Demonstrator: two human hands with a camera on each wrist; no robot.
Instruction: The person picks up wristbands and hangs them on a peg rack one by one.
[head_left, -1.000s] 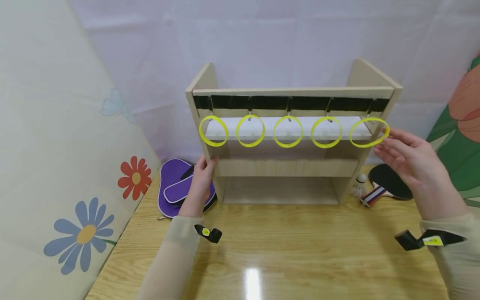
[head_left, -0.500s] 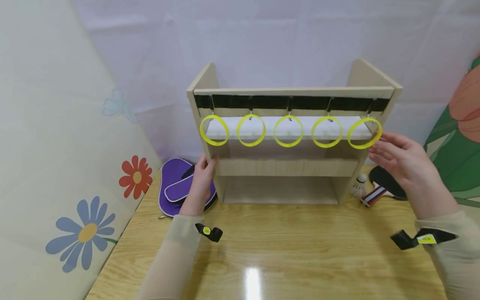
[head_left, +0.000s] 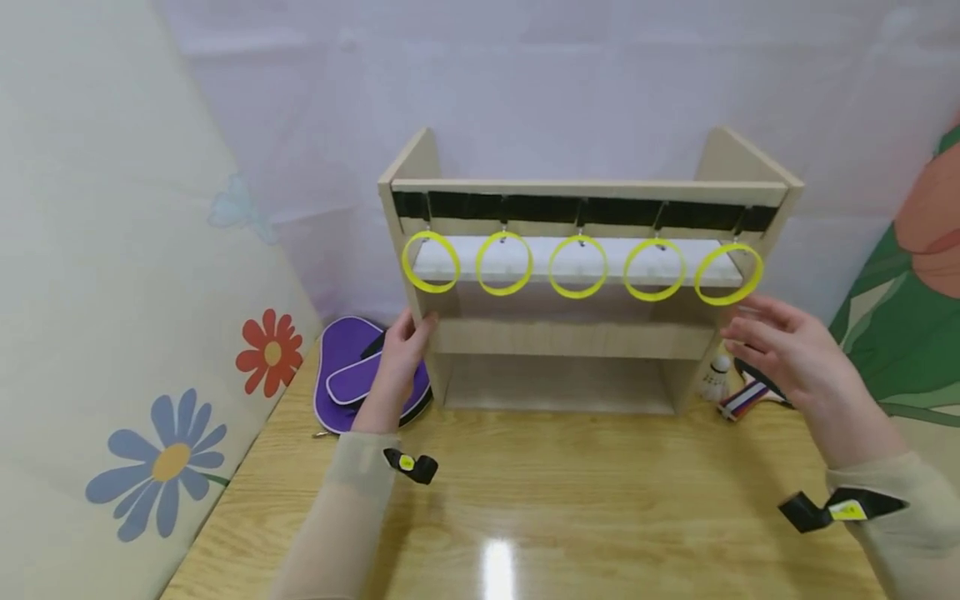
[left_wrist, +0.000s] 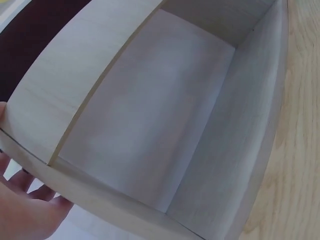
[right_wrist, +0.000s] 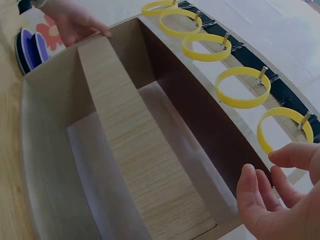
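A small wooden shelf (head_left: 570, 340) stands on the table. Several yellow rings (head_left: 578, 297) hang from metal hooks on a black strip (head_left: 540, 208) along its upper front board. My left hand (head_left: 399, 358) grips the shelf's left side panel, thumb on the front edge and fingers on the outer face. My right hand (head_left: 787, 354) is beside the right side panel, just below the rightmost ring (head_left: 729, 298). Its fingers are loosely bent with nothing between them. In the right wrist view a fingertip overlaps that ring's lower edge; whether it touches, I cannot tell.
Left of the shelf lies a purple paddle case (head_left: 341, 337). A shuttlecock (head_left: 717, 379) and a table tennis paddle (head_left: 746, 398) lie at its right, partly behind my right hand. The wooden table (head_left: 570, 492) extends in front, and a pale cloth backdrop (head_left: 570, 75) hangs behind.
My right hand has come away from the rightmost ring and moved down and slightly left. That ring, pulled right at first, has swung back under its hook. My left hand keeps its place.
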